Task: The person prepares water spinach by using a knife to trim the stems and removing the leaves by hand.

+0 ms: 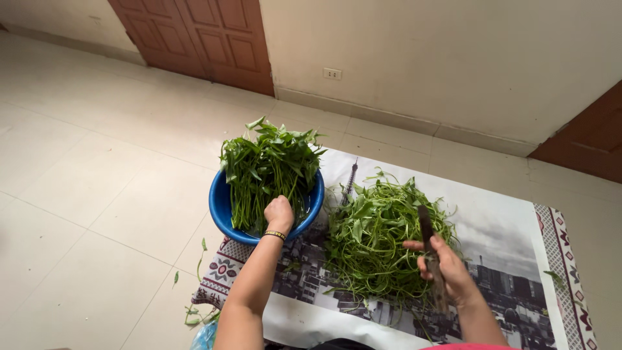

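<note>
L hand (279, 212) closed round stems of leafy water spinach (269, 170) w/ the blue basin (221, 206) approx full, R hand (447, 271) fingers wrapped on a knife (430, 254) by the big split-stem pile (379, 238) on the printed mat (505, 223), so roughly half looks done.

Open passage: bare tiled floor (84, 188) left of and behind the blue basin (220, 210), up to the wall (453, 58); printed mat (512, 227) bare along its right side. Obstructions: basin heaped with leafy stalks (269, 165); loose greens pile (379, 236) just beside it, narrow gap between. Stray leaves (194, 314) litter the mat's left edge.
</note>
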